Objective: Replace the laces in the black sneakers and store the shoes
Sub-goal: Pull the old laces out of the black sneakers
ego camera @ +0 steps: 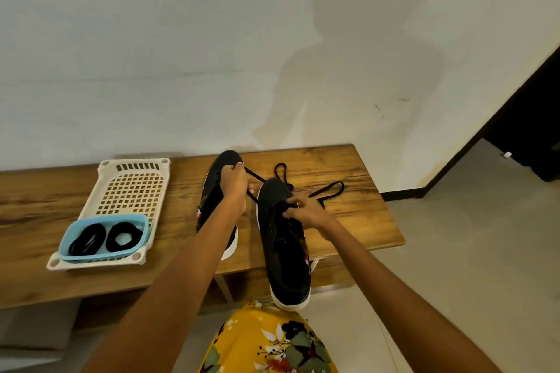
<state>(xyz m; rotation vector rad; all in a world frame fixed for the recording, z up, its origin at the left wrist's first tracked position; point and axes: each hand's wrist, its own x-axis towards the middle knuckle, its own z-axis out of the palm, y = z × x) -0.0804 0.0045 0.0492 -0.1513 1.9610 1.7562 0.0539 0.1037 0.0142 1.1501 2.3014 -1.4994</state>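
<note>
Two black sneakers with white soles lie on a wooden bench (pixel 348 166). The left sneaker (pixel 216 191) lies flat behind my left arm. The right sneaker (pixel 283 239) hangs with its heel over the bench's front edge. My left hand (pixel 233 185) grips one end of a black lace (pixel 325 191) and holds it raised and taut above the left sneaker. My right hand (pixel 306 210) pinches the lace at the right sneaker's eyelets. Loose loops of the lace lie on the bench behind the shoe.
A cream perforated tray (pixel 133 188) sits at the bench's left, holding a small blue basket (pixel 104 236) with two coiled black laces. A white wall stands behind the bench. A dark doorway opens at the right. My yellow floral clothing (pixel 269 342) fills the bottom.
</note>
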